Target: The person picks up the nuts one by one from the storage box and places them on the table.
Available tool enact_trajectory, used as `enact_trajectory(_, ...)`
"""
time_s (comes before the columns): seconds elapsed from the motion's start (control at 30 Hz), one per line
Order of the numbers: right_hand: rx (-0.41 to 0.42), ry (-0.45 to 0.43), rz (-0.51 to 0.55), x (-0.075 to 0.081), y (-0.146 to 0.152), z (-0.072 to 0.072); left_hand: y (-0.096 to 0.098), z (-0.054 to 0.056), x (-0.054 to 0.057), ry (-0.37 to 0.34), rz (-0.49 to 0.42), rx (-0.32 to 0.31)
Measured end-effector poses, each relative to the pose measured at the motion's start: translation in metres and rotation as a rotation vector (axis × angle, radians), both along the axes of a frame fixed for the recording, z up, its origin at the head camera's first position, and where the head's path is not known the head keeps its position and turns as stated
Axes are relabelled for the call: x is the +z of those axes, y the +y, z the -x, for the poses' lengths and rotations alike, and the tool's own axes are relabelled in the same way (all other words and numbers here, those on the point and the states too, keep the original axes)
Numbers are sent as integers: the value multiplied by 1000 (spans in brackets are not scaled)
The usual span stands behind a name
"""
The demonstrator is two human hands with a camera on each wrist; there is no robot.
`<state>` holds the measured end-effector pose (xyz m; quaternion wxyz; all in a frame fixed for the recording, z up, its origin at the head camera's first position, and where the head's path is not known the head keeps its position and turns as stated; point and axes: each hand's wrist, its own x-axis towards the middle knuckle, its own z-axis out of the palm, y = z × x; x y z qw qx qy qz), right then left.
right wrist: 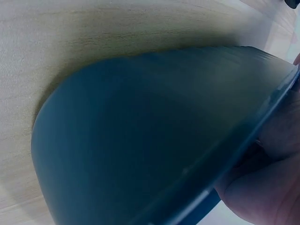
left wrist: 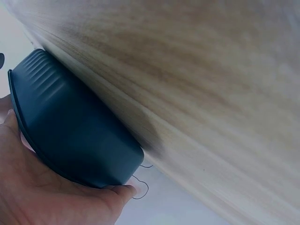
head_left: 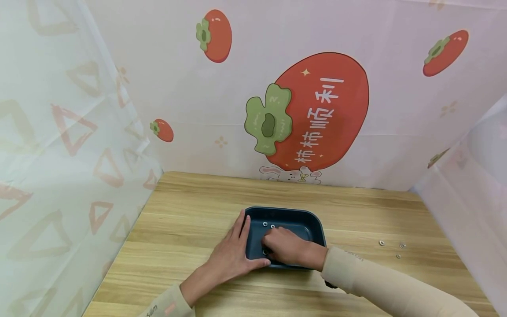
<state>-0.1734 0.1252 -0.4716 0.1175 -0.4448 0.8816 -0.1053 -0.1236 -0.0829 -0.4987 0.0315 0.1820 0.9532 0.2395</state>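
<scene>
A dark blue rectangular tray (head_left: 303, 215) rests on the wooden table, with a few small metal rings (head_left: 265, 224), like nuts or washers, on its floor. My left hand (head_left: 231, 255) lies against the tray's left end, fingers straight along the rim and thumb at the front edge. In the left wrist view, this hand (left wrist: 61, 199) touches the tray's rim from outside. My right hand (head_left: 285, 246) reaches over the front right rim into the tray, fingers bent down beside a ring (head_left: 265, 252). Its fingertips are hidden, so whether they pinch a ring cannot be seen.
Several more small metal rings (head_left: 382, 242) lie on the wooden table (head_left: 190, 211) to the right of the tray. A printed cloth backdrop (head_left: 178, 79) rises behind the table, with more cloth at both sides.
</scene>
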Motion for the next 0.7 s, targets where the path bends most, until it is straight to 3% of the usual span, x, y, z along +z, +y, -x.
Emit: enact_trajectory(0.7, -36, -18, 62, -3, 1, -2, -1, 0, 1, 3, 2, 1)
